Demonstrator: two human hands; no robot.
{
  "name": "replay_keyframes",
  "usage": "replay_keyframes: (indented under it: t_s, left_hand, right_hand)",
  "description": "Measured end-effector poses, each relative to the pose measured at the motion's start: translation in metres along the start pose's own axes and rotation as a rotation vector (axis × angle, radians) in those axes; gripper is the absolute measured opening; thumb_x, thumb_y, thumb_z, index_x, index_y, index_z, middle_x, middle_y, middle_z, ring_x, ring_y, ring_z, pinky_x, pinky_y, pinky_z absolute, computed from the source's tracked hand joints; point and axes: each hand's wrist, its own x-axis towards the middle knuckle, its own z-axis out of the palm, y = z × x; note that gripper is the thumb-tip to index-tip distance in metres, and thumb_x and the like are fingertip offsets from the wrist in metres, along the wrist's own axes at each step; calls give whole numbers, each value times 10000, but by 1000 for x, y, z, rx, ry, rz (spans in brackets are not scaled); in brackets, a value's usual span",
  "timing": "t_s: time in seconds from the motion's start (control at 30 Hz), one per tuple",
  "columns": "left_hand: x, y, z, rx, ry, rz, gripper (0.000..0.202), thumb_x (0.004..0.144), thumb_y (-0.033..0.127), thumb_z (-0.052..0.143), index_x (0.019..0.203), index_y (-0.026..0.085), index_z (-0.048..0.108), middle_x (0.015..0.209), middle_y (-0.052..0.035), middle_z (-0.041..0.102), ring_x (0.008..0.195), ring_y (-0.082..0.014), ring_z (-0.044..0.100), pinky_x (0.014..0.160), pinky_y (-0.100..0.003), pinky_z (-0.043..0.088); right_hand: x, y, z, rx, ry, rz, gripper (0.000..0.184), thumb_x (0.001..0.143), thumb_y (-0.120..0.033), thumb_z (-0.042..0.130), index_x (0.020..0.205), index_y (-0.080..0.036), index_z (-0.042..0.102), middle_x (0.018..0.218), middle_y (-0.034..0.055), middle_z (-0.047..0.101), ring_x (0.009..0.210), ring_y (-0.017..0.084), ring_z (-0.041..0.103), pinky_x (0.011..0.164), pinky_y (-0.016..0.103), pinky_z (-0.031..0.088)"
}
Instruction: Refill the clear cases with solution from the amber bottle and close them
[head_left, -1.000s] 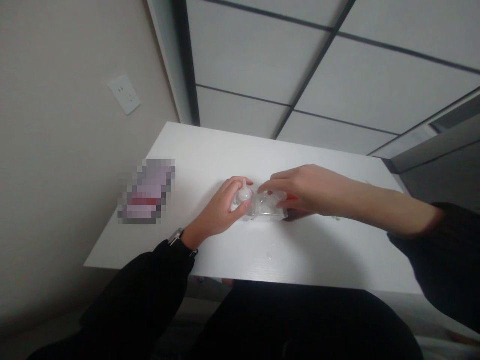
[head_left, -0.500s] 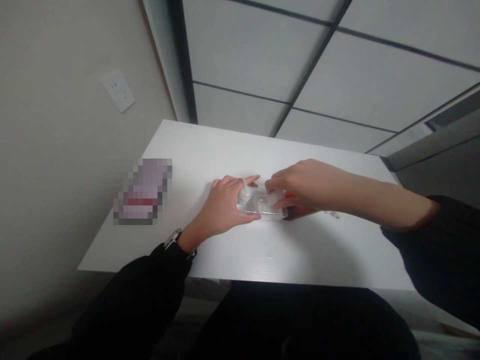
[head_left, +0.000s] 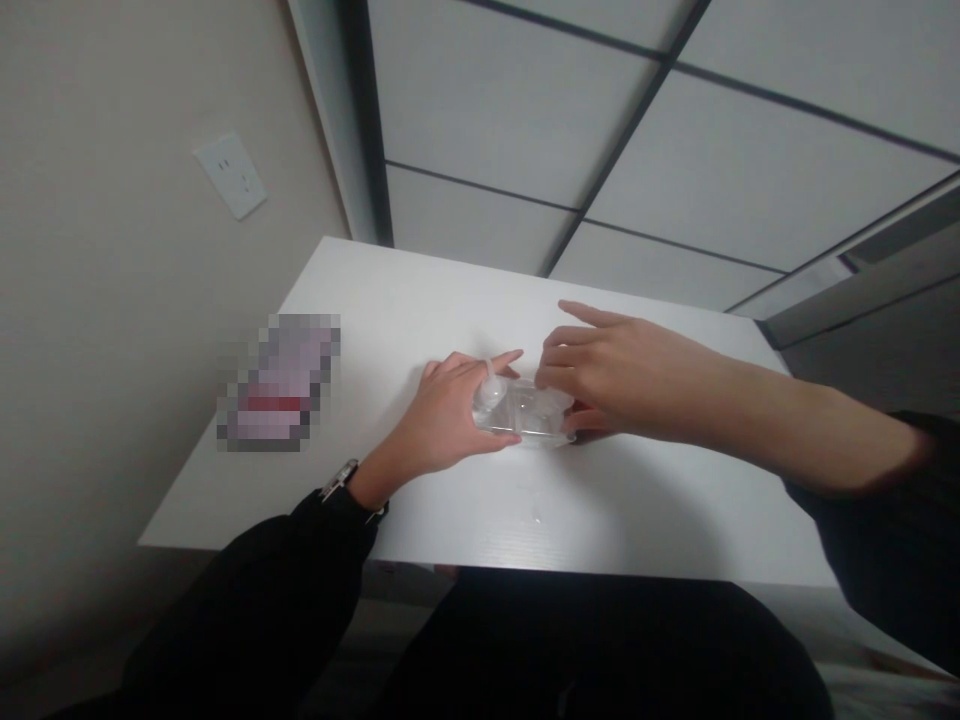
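Note:
On the white table lies a clear plastic container that looks boxy and divided across its middle. A round, whitish, see-through knob-like part sits at its left end. My left hand is closed around that end, thumb along the near side and fingers on the far side. My right hand reaches over the right end, thumb and curled fingers touching or close to the container there, with one finger stretched out beyond. Whatever lies between its fingertips is hidden.
A pixelated pinkish rectangular object lies on the left of the white table. A tiny clear bit rests near the front edge. A wall with a socket rises at left, and white panels stand behind the table.
My right hand has shifted slightly, with one finger now stretched out. An orange patch under it and small bits beside its wrist no longer show. My left hand stays on the container.

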Motion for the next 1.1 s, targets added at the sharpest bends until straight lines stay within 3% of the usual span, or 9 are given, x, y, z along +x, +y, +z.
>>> replay_keyframes:
  t_s: [0.23, 0.37, 0.47, 0.53, 0.7, 0.77, 0.83, 0.93, 1.1]
  left_hand:
    - [1, 0, -1, 18, -3, 2, 917, 710, 404, 918, 1518, 299, 498, 1275, -54, 729, 1188, -359, 605, 1043, -541, 401]
    - [1, 8, -5, 83, -44, -40, 909, 732, 394, 913, 1528, 261, 495, 1282, -60, 723, 1193, -331, 602, 1049, -490, 398]
    - [0, 10, -6, 102, -52, -56, 912, 744, 408, 909, 1537, 258, 485, 1317, -57, 713, 1215, -320, 591, 1055, -471, 393]
    - [0, 10, -5, 102, -47, -54, 923, 745, 422, 907, 1546, 270, 473, 1329, -52, 709, 1223, -318, 587, 1067, -472, 386]
    - [0, 11, -6, 80, -64, -59, 903, 757, 402, 897, 1543, 294, 466, 1347, -33, 710, 1218, -313, 590, 1090, -493, 370]
    - [0, 11, -6, 78, -63, -62, 902, 758, 402, 895, 1544, 297, 465, 1349, -35, 709, 1223, -317, 589, 1085, -491, 378]
    - [0, 11, -6, 86, -57, -60, 909, 754, 412, 896, 1546, 298, 464, 1334, -45, 712, 1227, -324, 588, 1075, -491, 387]
    - [0, 9, -4, 82, -54, -52, 909, 753, 398, 898, 1545, 297, 465, 1341, -41, 711, 1229, -319, 589, 1080, -494, 382]
    - [0, 8, -4, 77, -43, -50, 918, 745, 398, 904, 1546, 284, 471, 1355, -47, 707, 1232, -310, 588, 1080, -486, 385]
  right_hand:
    - [4, -4, 1, -33, -23, -105, 387, 772, -56, 793, 1119, -215, 728, 1210, 59, 755, 1146, 249, 682, 1256, 503, 305]
    - [8, 1, 4, -185, -80, -89, 91, 891, -265, 775, 910, -179, 754, 927, 63, 775, 915, 235, 717, 1246, 503, 304]
    - [8, -1, 6, -263, -92, -9, 333, 970, -469, 688, 857, -163, 755, 821, 76, 758, 814, 235, 708, 1215, 523, 330]
    - [6, -4, 5, -245, -47, 7, 299, 943, -461, 727, 994, -168, 763, 936, 79, 782, 880, 239, 714, 1189, 510, 362]
    - [1, -12, 2, -263, -55, 66, 299, 948, -448, 719, 867, -163, 754, 802, 79, 763, 822, 248, 698, 1010, 457, 477]
    - [2, -17, 1, -252, -38, 124, 315, 923, -467, 740, 973, -156, 754, 867, 90, 776, 852, 265, 704, 891, 421, 500]
    - [3, -22, 0, -231, -50, 168, 294, 893, -368, 770, 1113, -178, 727, 951, 74, 786, 844, 251, 711, 752, 365, 477]
    - [7, -29, -2, -266, -153, 265, 146, 961, -316, 678, 945, -182, 734, 785, 69, 754, 682, 229, 677, 586, 344, 353]
    - [8, -32, 0, -225, -131, 266, 174, 924, -307, 718, 1036, -174, 715, 847, 73, 766, 684, 226, 669, 586, 335, 299]
